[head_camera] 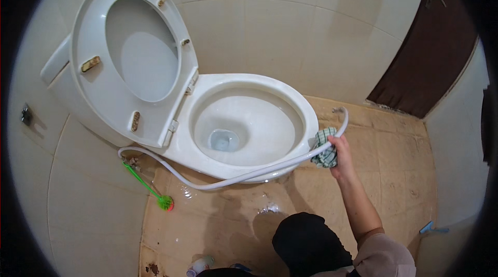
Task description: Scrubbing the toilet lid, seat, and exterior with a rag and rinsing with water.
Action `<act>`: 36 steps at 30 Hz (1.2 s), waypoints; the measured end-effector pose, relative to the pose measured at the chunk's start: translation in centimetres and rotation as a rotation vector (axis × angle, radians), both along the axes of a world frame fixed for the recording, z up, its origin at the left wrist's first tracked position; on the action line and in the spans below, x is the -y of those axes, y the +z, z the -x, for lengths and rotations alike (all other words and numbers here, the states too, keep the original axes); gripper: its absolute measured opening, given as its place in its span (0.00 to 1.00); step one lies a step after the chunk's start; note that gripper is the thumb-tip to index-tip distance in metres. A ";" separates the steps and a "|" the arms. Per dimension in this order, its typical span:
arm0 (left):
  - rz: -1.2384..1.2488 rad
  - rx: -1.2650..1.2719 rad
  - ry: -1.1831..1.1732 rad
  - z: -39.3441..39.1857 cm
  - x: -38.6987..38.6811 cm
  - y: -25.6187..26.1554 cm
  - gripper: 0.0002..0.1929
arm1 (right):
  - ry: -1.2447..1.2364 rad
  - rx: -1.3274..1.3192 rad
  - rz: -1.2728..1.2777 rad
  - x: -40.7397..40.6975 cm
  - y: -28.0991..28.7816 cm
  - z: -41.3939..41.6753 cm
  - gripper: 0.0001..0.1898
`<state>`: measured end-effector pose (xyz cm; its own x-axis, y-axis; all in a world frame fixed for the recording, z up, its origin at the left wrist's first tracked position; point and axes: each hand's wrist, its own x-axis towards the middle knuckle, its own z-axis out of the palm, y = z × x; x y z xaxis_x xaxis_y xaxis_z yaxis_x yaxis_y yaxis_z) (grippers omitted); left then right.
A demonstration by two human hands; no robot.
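Observation:
My right hand (341, 157) is closed around a white flexible hose (249, 175) and a green-and-white checked cloth (325, 148), just off the front rim of a white toilet (311, 121). Past my fingers the hose curls up and over, and a little water seems to come from its end. The rest of it runs along the near side of the bowl to the wall. Seat and lid (87, 28) are both raised. Water stands in the bottom of the bowl. My left hand is out of view.
A green toilet brush (165, 202) leans by the left wall. Bottles (201, 265) stand at the bottom edge, near my dark-clothed knee. A blue squeegee-like tool (432, 228) lies at the right wall. The tiled floor (241, 214) is wet. A brown door (424, 43) is at upper right.

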<state>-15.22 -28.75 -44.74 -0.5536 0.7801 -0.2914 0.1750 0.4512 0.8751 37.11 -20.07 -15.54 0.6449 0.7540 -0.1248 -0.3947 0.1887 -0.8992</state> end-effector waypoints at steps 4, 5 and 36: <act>0.012 0.003 -0.023 0.4 0.3 -0.2 0.37 | -0.066 -0.119 0.090 3.8 -5.5 2.8 0.13; 0.015 0.001 -0.025 0.6 0.5 -0.3 0.37 | -0.060 -0.144 0.152 4.0 -6.9 3.5 0.13; -0.710 0.154 -0.284 -5.0 -8.3 25.4 0.36 | 0.760 1.418 -0.313 -7.4 2.6 15.1 0.22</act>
